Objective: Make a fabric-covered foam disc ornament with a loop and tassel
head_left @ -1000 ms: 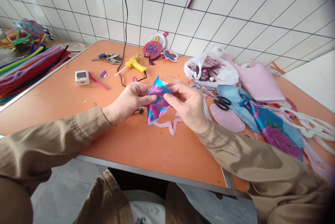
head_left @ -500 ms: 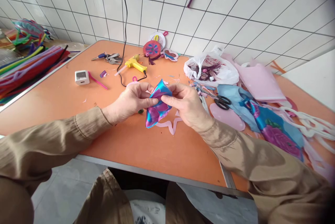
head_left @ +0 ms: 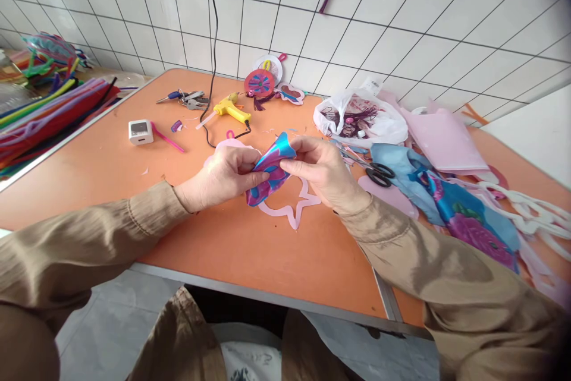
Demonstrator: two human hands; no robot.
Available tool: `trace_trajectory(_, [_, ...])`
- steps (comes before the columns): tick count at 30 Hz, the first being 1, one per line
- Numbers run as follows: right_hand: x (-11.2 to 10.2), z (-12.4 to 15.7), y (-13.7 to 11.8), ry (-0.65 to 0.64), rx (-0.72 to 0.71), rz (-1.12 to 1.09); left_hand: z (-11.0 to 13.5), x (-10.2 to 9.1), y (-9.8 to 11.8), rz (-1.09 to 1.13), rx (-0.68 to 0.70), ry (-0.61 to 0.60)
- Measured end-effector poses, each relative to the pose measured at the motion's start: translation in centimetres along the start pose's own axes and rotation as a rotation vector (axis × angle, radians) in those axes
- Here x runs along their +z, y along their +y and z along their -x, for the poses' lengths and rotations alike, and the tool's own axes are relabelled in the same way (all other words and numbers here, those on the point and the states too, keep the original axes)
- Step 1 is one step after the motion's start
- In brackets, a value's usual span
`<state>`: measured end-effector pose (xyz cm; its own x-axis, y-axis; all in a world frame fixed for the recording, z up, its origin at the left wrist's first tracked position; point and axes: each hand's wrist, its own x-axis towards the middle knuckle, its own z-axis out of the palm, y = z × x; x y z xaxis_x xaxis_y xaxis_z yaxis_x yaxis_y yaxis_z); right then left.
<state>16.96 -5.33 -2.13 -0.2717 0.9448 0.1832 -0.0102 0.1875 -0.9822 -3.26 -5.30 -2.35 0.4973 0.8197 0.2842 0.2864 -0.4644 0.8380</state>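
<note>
A shiny blue and purple piece of fabric (head_left: 271,168) is held up between both hands above the orange table. My left hand (head_left: 229,174) pinches its left side between thumb and fingers. On the upper right edge, my right hand (head_left: 323,170) grips the cloth the same way. The fabric looks folded, and my fingers hide part of it. Beneath it lies a pink cut-out outline (head_left: 292,214) with pointed corners. A pink flat piece (head_left: 236,143) shows partly behind my left hand.
A yellow glue gun (head_left: 232,110) with a cord, keys (head_left: 194,100) and a white charger (head_left: 140,131) lie to the left. Scissors (head_left: 379,175), patterned fabric (head_left: 482,232) and a white plastic bag (head_left: 388,122) are on the right. Round ornaments (head_left: 259,83) rest by the tiled wall.
The fabric has tilted, its lower end swinging up and left. My right hand has shifted slightly right, and more of the pink outline and the pink flat piece shows.
</note>
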Motion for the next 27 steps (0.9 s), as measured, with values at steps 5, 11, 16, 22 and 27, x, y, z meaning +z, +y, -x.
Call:
trace_trajectory(5, [-0.4,-0.2,-0.4,0.004,-0.167,0.205,0.2,-0.3,1.2,-0.226,0.135,-0.044])
trace_trajectory(11, [-0.3,0.1,-1.0,-0.037,-0.042,0.102,0.4,-0.5,1.2,-0.008,0.041,-0.049])
trace_trajectory(16, [-0.3,0.2,-0.8,-0.030,-0.025,0.022,0.2,-0.6,0.8,0.287,-0.101,-0.062])
trace_trajectory(22, [-0.3,0.1,-0.8,-0.005,0.059,0.029,-0.2,-0.7,0.5,0.530,-0.203,-0.127])
trace_trajectory(27, [-0.2,0.1,-0.7,-0.030,0.055,-0.006,-0.3,-0.4,0.1,0.566,-0.257,-0.106])
